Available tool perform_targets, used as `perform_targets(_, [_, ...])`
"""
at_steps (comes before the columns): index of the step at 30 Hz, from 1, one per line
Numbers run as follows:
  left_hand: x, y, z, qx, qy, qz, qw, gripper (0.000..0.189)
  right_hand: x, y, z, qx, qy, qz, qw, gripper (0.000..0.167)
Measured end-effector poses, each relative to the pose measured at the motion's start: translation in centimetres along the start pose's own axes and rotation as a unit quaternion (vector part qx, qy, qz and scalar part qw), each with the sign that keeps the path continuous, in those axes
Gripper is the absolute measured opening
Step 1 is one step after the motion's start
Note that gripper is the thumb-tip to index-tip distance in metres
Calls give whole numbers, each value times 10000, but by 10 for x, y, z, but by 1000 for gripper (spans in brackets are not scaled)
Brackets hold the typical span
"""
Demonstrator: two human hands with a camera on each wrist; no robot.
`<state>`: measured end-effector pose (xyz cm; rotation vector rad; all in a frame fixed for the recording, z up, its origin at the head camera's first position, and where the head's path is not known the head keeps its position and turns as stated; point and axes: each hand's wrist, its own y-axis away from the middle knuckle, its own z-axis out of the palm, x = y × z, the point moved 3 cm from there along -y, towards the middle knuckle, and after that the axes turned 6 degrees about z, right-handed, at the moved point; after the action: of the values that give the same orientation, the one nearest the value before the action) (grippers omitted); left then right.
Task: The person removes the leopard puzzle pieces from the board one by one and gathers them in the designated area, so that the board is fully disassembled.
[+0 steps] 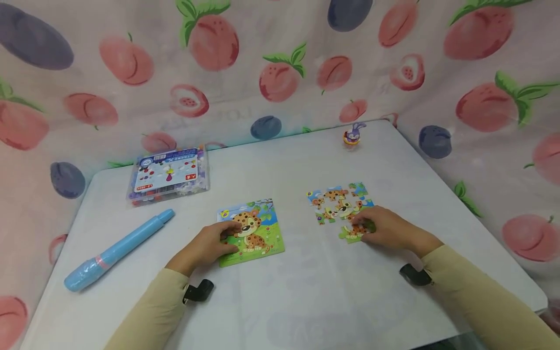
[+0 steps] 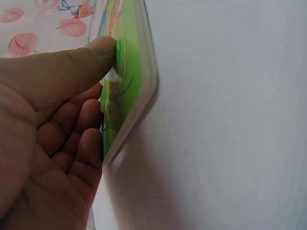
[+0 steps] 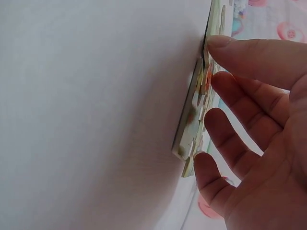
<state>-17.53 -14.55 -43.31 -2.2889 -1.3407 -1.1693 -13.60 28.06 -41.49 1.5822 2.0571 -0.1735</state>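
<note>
A square picture board (image 1: 267, 238) with a spotted leopard cub lies on the table, left of centre. My left hand (image 1: 210, 245) rests on its left part, thumb and index finger apart on the surface. In the left wrist view, raised green pieces (image 2: 108, 115) show beside those fingers. Right of the board is a jigsaw puzzle (image 1: 334, 194) of the same cub, with gaps among its pieces. At its lower right corner my right hand (image 1: 387, 228) pinches a puzzle piece (image 1: 370, 226) between thumb and fingers, partly hidden. Its other fingers are loosely bent.
A clear plastic case (image 1: 168, 172) of small coloured parts sits at the back left. In front of it lies a light blue tube-shaped object (image 1: 118, 250). A small purple rabbit figure (image 1: 352, 135) stands near the back edge. Fruit-patterned cloth (image 1: 280, 78) hangs behind the white table (image 1: 306, 301).
</note>
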Motion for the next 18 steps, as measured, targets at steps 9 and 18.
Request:
perform_targets(9, [-1, 0, 1, 27, 46, 15, 10000, 54, -3, 2, -2, -11, 75, -71, 9999, 34])
perform_targets(18, [0, 2, -1, 4, 57, -19, 10000, 56, -11, 4, -15, 140, -41, -103, 9998, 33])
